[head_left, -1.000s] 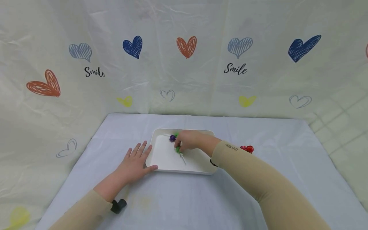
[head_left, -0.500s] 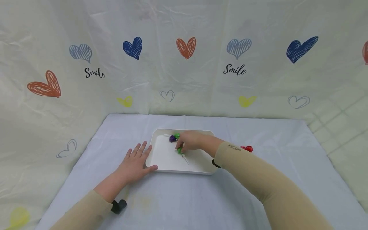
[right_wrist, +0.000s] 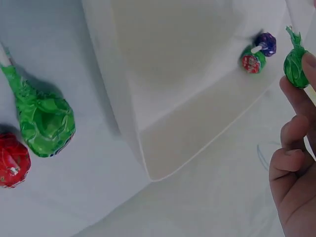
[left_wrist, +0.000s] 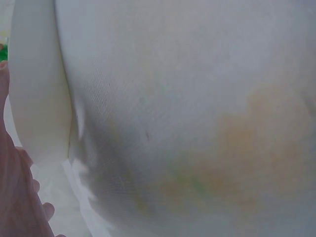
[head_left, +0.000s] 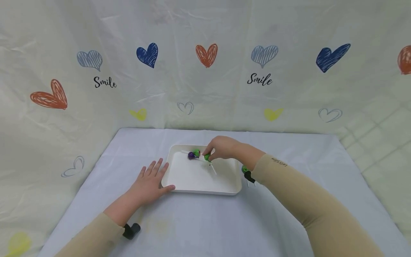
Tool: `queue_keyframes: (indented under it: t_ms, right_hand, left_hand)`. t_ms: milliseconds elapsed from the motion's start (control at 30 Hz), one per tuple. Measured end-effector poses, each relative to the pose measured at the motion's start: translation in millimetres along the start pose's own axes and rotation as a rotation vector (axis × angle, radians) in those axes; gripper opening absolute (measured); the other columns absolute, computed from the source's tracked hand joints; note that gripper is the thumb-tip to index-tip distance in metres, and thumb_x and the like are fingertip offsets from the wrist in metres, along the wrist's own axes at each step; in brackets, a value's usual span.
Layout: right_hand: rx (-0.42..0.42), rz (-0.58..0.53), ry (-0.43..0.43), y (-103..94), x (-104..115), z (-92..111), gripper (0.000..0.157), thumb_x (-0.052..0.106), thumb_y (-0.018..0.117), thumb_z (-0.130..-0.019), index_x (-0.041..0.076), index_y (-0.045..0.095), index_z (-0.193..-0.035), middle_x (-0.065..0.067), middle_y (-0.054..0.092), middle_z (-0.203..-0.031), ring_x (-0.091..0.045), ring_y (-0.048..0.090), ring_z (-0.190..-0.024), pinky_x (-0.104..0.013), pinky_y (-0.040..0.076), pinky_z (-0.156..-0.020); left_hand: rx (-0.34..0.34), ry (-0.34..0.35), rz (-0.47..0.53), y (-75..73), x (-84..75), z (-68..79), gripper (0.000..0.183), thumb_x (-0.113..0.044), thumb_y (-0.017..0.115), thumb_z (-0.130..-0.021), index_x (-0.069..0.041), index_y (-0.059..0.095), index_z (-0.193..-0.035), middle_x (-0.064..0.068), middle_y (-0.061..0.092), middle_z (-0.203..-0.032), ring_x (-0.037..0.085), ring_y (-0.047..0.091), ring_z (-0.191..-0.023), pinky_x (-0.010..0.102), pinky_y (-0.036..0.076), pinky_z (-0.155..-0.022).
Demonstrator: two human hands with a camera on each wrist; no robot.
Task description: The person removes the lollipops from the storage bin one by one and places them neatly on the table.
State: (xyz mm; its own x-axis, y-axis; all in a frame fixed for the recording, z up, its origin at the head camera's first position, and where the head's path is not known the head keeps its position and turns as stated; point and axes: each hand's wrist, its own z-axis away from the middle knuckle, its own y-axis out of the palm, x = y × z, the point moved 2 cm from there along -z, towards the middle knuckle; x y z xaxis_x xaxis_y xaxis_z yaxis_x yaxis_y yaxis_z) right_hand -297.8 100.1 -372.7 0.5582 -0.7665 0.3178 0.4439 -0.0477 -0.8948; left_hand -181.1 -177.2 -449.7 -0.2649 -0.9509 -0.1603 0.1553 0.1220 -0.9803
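My right hand (head_left: 222, 147) pinches a green-wrapped lollipop (right_wrist: 296, 68) by its candy end between thumb and forefinger, over the white tray (head_left: 199, 184). Its white stick slants down to the right in the head view. Two more lollipops, a purple one (head_left: 191, 155) and a green one (head_left: 197, 152), lie together near the tray's back left. My left hand (head_left: 148, 186) rests spread at the tray's front left corner, thumb along the rim; the left wrist view catches only part of the hand (left_wrist: 17, 187) beside the tray wall.
Right of the tray, a green lollipop (right_wrist: 45, 123) and a red lollipop (right_wrist: 12, 160) lie on the white cloth (head_left: 205, 221), partly behind my right wrist in the head view. A heart-printed curtain (head_left: 205, 89) hangs behind the table.
My right hand has lifted the green lollipop and moved back and to the right with it. A green lollipop right of the tray has come into view under the wrist. The left hand stays put.
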Motion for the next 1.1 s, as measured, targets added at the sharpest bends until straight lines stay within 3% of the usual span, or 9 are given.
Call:
queue_keyframes:
  t_ms: [267, 467, 600, 867, 1100]
  right_hand:
    - [-0.068, -0.036, 0.072, -15.5, -29.9, 33.9, 0.033, 0.026, 0.075, -0.09, 0.026, 0.072, -0.124, 0.009, 0.07, -0.118, -0.017, 0.061, -0.114, -0.037, 0.052, -0.093]
    - [-0.113, -0.078, 0.106, -12.7, -59.0, 63.5, 0.032, 0.025, 0.075, -0.09, 0.024, 0.073, -0.122, 0.005, 0.07, -0.117, -0.016, 0.062, -0.096, -0.03, 0.054, -0.076]
    - [-0.139, -0.113, 0.145, -6.9, -76.9, 87.4, 0.031, 0.024, 0.075, -0.09, 0.025, 0.074, -0.121, 0.003, 0.07, -0.116, -0.017, 0.06, -0.09, -0.03, 0.053, -0.073]
    - [-0.153, -0.119, 0.228, 6.8, -123.3, 135.3, 0.03, 0.026, 0.072, -0.092, 0.023, 0.073, -0.122, -0.001, 0.07, -0.12, -0.026, 0.061, -0.113, -0.043, 0.054, -0.087]
    - [-0.159, -0.154, 0.276, 12.4, -154.8, 179.8, 0.03, 0.022, 0.071, -0.092, 0.016, 0.073, -0.122, -0.009, 0.07, -0.119, -0.035, 0.059, -0.113, -0.046, 0.054, -0.085]
  left_hand:
    - [-0.011, 0.006, 0.018, 1.6, 0.8, -1.2, 0.1, -0.074, 0.05, -0.088, -0.009, 0.02, -0.159, 0.016, 0.008, -0.165, 0.041, 0.009, -0.15, 0.064, 0.008, -0.117]
    - [-0.003, -0.003, 0.03, 6.0, 3.3, -2.2, 0.101, -0.078, 0.045, -0.088, -0.012, 0.017, -0.16, 0.014, 0.005, -0.166, 0.039, 0.006, -0.151, 0.062, 0.005, -0.118]
    - [-0.009, 0.0, 0.039, 7.2, 3.4, -2.3, 0.101, -0.077, 0.046, -0.088, -0.011, 0.018, -0.159, 0.015, 0.006, -0.166, 0.041, 0.006, -0.15, 0.063, 0.005, -0.117]
    - [-0.023, 0.014, 0.034, 8.8, 5.5, -1.2, 0.105, -0.081, 0.042, -0.086, -0.009, 0.02, -0.159, 0.017, 0.008, -0.165, 0.042, 0.008, -0.149, 0.064, 0.006, -0.117]
    - [-0.03, 0.017, 0.035, 6.4, 2.9, -0.4, 0.104, -0.08, 0.043, -0.086, -0.009, 0.021, -0.159, 0.017, 0.009, -0.165, 0.042, 0.009, -0.149, 0.064, 0.008, -0.116]
